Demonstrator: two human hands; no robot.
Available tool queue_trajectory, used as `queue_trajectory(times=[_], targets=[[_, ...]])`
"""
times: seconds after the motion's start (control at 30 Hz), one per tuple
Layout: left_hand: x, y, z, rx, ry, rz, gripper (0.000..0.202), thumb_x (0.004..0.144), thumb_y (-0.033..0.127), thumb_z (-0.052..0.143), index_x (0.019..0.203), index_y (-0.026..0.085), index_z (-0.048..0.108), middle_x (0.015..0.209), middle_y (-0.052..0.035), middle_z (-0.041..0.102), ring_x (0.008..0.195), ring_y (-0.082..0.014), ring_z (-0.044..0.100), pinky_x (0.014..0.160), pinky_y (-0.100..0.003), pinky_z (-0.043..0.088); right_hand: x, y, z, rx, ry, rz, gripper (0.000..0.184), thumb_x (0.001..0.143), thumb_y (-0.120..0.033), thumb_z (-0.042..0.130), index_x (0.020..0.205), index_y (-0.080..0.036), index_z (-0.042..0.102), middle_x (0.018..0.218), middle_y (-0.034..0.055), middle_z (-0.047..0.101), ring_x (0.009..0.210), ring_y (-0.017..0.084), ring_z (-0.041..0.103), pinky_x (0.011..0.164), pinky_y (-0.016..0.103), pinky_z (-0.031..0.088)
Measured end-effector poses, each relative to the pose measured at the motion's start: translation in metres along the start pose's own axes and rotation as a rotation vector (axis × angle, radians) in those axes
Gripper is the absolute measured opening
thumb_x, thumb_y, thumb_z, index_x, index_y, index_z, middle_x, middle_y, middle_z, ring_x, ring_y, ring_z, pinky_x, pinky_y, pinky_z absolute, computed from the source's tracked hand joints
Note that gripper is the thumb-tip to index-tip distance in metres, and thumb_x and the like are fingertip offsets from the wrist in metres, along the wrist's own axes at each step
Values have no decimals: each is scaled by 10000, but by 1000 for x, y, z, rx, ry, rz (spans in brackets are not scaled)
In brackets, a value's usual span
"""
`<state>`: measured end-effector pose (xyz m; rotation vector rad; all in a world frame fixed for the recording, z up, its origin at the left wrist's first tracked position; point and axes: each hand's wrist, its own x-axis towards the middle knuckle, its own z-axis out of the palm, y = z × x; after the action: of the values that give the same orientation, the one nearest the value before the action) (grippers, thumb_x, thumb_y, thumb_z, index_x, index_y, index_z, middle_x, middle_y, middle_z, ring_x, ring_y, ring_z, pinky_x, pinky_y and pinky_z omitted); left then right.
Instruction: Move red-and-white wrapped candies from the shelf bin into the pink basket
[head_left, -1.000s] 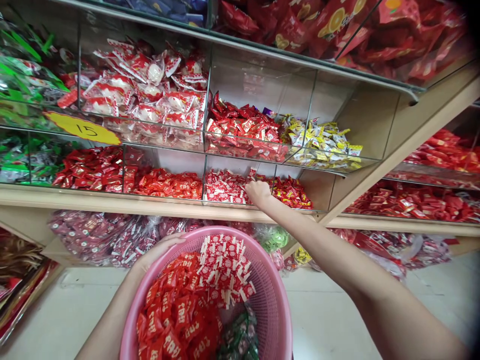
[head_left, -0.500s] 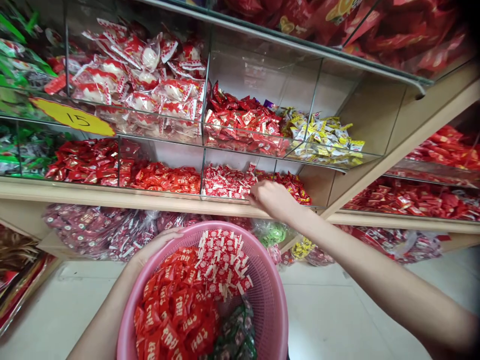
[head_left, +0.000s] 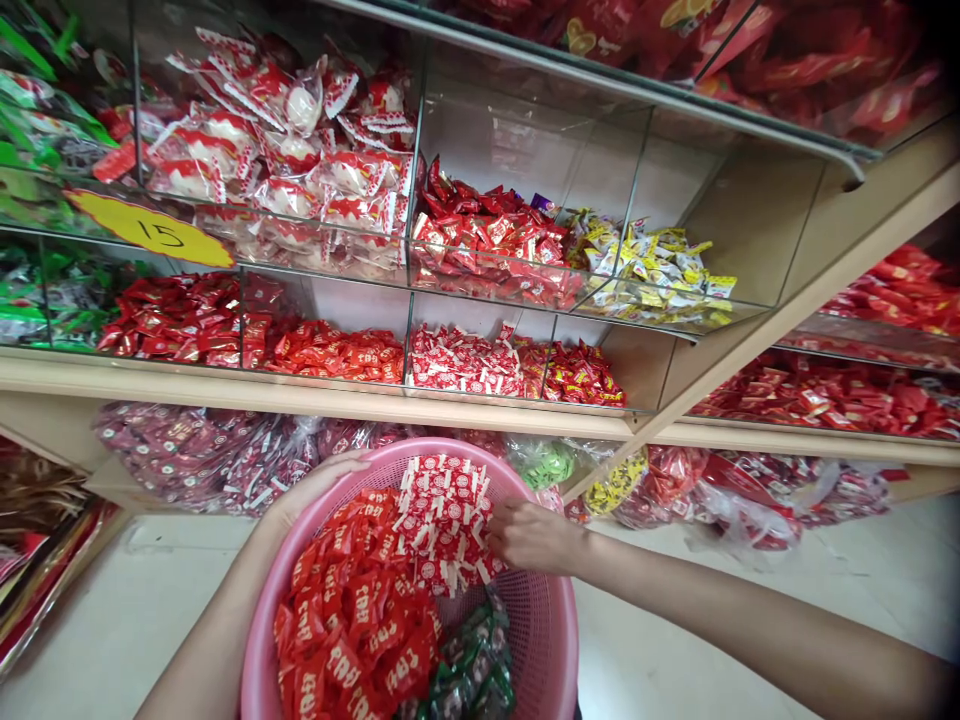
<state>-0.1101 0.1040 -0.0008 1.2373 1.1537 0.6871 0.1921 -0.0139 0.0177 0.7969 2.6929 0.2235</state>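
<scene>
My left hand (head_left: pixel 319 490) is wrapped around the upper left rim of a pink plastic basket (head_left: pixel 546 620). Inside it lie three heaps: orange-red wrapped candies (head_left: pixel 352 610), red-and-white wrapped candies (head_left: pixel 444 510), and dark green wrapped candies (head_left: pixel 476 660) at the bottom. Over the basket's right side, my right hand (head_left: pixel 532 535) has its fingers curled together at the edge of the red-and-white heap. Whatever those fingers hold is hidden. Behind the basket, a shelf bin holds similar red-and-white candies (head_left: pixel 466 362).
Clear-walled shelf bins hold orange-red candies (head_left: pixel 337 352), yellow-and-white candies (head_left: pixel 664 265) and large clear-wrapped sweets (head_left: pixel 292 165). A yellow price tag (head_left: pixel 154 228) reads 15. The wooden shelf edge (head_left: pixel 300 393) runs just beyond the basket. Bagged candies (head_left: pixel 187 455) lie underneath.
My right hand has come down from the red-and-white candy bin to the basket's red-and-white heap. My left hand keeps its hold on the rim.
</scene>
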Motion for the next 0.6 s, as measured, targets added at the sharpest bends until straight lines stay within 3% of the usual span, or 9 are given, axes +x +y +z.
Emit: queue_trajectory(times=[0.3, 0.5, 0.6], targets=[[13, -21, -10, 41, -3, -13, 390, 565, 385, 680, 916, 215, 689, 1238, -38, 583, 1213, -237, 444, 1039, -305, 266, 10, -6, 6, -63, -50, -59, 211, 876, -160, 439, 790, -171, 631, 815, 46, 632, 800, 164, 523, 707, 296, 376], [10, -17, -8, 59, -19, -27, 407, 597, 399, 665, 965, 228, 667, 1278, -23, 551, 1236, -222, 419, 1035, -284, 272, 14, -11, 19, -58, -20, -29, 176, 850, -194, 508, 725, -160, 626, 719, 46, 625, 722, 154, 531, 624, 282, 379], [10, -17, -8, 51, -19, -32, 404, 593, 400, 668, 960, 231, 672, 1274, -23, 554, 1240, -228, 412, 1038, -291, 269, 17, -13, 17, -69, -73, 6, 153, 822, -161, 533, 701, -162, 627, 701, 39, 626, 698, 162, 545, 579, 281, 376]])
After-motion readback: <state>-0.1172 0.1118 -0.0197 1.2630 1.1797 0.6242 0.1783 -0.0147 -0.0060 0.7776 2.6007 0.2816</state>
